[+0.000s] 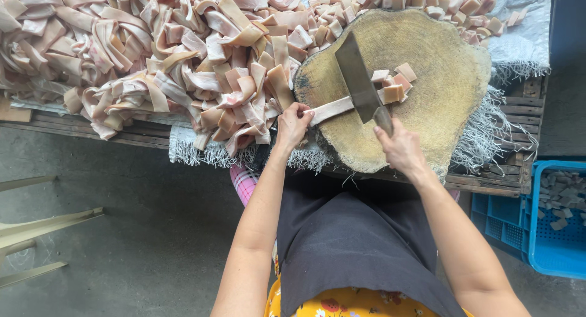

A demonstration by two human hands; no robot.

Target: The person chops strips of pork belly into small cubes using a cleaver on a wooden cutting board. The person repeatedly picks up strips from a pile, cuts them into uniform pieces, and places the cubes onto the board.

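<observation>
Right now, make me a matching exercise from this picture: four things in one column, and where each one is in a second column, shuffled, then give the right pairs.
Things:
1. cleaver
2. strip
3. cut squares
4. blue crate

Places:
A. on the floor, far right
B. gripped in the right hand
C. pinched by the left hand, lying across the wooden block
D. on the block, just right of the blade

Pairs: 1-B, 2-C, 3-D, 4-A
</observation>
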